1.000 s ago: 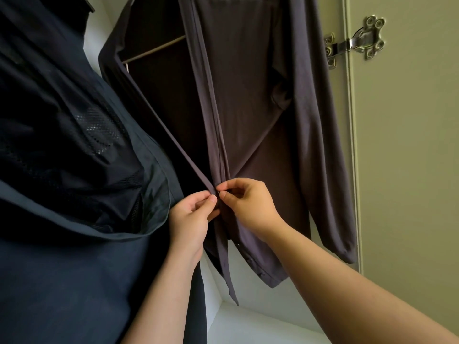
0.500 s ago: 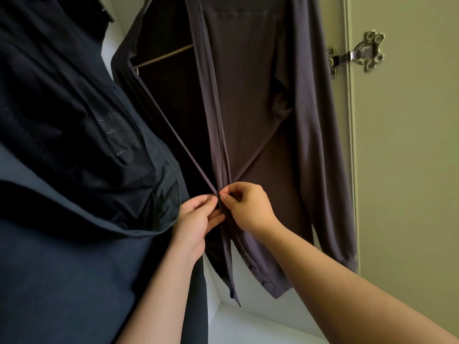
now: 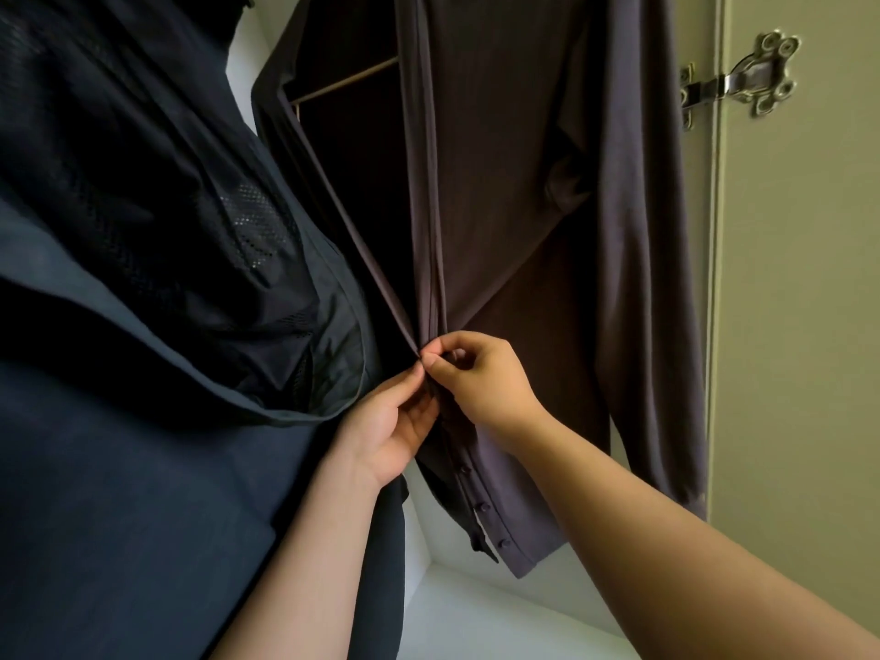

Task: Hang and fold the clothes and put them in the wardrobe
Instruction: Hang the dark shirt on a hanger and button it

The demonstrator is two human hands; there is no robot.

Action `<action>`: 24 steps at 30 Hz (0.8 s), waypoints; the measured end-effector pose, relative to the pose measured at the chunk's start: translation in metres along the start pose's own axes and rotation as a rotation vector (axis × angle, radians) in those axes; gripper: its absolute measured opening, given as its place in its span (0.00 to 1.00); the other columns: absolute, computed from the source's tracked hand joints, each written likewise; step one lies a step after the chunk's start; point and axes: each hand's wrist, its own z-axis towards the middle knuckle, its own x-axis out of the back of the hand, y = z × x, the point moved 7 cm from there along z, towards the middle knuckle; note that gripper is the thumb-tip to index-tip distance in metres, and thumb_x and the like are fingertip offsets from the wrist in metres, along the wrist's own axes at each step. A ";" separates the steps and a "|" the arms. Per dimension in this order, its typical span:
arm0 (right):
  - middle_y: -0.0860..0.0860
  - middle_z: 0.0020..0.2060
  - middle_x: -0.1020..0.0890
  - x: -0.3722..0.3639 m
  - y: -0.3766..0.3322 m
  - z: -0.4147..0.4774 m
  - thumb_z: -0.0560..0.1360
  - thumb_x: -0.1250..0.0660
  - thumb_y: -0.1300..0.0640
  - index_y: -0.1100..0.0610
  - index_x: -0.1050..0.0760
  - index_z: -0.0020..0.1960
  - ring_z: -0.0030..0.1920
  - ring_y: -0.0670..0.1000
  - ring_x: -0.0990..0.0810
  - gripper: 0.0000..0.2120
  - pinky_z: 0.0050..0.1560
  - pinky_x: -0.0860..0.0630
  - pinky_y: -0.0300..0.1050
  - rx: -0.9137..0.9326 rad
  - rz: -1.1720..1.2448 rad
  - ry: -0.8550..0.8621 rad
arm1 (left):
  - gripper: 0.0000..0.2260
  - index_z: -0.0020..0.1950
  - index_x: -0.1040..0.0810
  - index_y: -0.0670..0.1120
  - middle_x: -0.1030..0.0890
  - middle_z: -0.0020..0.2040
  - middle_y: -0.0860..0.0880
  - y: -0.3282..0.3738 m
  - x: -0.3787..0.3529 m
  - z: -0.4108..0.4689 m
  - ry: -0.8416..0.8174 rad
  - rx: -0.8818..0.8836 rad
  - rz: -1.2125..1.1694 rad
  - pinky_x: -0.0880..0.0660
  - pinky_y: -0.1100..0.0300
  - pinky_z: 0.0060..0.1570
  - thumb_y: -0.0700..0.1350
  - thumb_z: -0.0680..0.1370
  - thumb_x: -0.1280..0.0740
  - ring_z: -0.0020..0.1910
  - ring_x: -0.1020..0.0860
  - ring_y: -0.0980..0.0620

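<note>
**Plum-grey cardigan (image 3: 524,183) being closed at the front**

Navy cloth is filling the left of the view: a jacket (image 3: 143,326) is hanging there inside the wardrobe (image 3: 243,50), its mesh lining showing. Just beside it, to the right, the cardigan is hanging on a hanger bar (image 3: 343,81). Its long axis is running straight up and down, and one sleeve is dangling along the pale green door (image 3: 809,326). A white shelf (image 3: 476,621) is lying below the hem, apart from it.

Both hands are working at mid-height on the cardigan, which is hanging directly ahead of the person and rising above them. The left hand (image 3: 390,421) is reaching up from below with fingers curled, pinching the left front edge, which is stretching taut up toward the shoulder. The right hand (image 3: 481,378) is reaching in from the right, thumb and forefinger pinching the right front edge. The two pinches are touching, so the edges are meeting at that one spot. Above it they are spreading apart in a narrow V.

A row of buttons (image 3: 481,507) is running along the edge below the hands, down toward the hem. Whether a button is sitting between the fingertips I cannot tell. By my judgement the step in hand is fastening the front. The next button is lying straight down the edge from the pinch, about equally near either hand. A metal hinge (image 3: 743,78) is showing on the door.
</note>
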 end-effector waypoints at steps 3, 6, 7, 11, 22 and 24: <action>0.54 0.38 0.18 -0.002 -0.009 -0.004 0.77 0.28 0.61 0.61 0.17 0.49 0.40 0.49 0.21 0.04 0.53 0.21 0.56 -0.007 0.071 -0.043 | 0.09 0.44 0.11 0.48 0.13 0.47 0.50 0.000 0.000 -0.003 -0.007 0.005 -0.022 0.22 0.68 0.35 0.45 0.72 0.31 0.43 0.15 0.59; 0.56 0.39 0.19 -0.002 -0.013 -0.006 0.76 0.28 0.62 0.64 0.18 0.50 0.40 0.51 0.22 0.06 0.53 0.21 0.56 -0.022 0.121 -0.083 | 0.09 0.45 0.11 0.48 0.13 0.47 0.50 0.000 0.002 -0.005 0.017 0.018 -0.030 0.22 0.68 0.33 0.45 0.71 0.30 0.43 0.15 0.59; 0.56 0.39 0.20 -0.002 -0.013 -0.006 0.76 0.27 0.62 0.65 0.18 0.51 0.40 0.52 0.22 0.06 0.54 0.20 0.56 -0.025 0.130 -0.088 | 0.10 0.47 0.12 0.47 0.13 0.49 0.50 0.000 0.003 -0.005 0.020 0.028 -0.046 0.22 0.68 0.34 0.45 0.70 0.30 0.43 0.15 0.59; 0.62 0.40 0.19 -0.001 -0.016 -0.005 0.75 0.26 0.60 0.64 0.19 0.49 0.38 0.53 0.21 0.07 0.48 0.19 0.55 0.005 0.098 -0.091 | 0.13 0.57 0.14 0.53 0.17 0.62 0.53 0.000 0.000 -0.007 -0.071 0.049 -0.069 0.23 0.71 0.47 0.47 0.73 0.31 0.57 0.19 0.60; 0.44 0.51 0.25 -0.006 -0.011 -0.013 0.70 0.22 0.51 0.49 0.17 0.59 0.49 0.40 0.27 0.17 0.46 0.33 0.26 0.294 -0.410 0.067 | 0.09 0.54 0.14 0.44 0.15 0.55 0.44 0.014 0.007 -0.006 0.114 -0.070 0.043 0.19 0.62 0.45 0.44 0.77 0.30 0.52 0.15 0.51; 0.43 0.51 0.25 -0.007 -0.011 -0.012 0.70 0.22 0.51 0.49 0.17 0.58 0.51 0.42 0.26 0.17 0.47 0.33 0.26 0.285 -0.406 0.127 | 0.09 0.57 0.16 0.42 0.15 0.56 0.43 0.015 0.003 -0.007 0.120 -0.076 0.054 0.18 0.60 0.50 0.43 0.78 0.31 0.54 0.16 0.49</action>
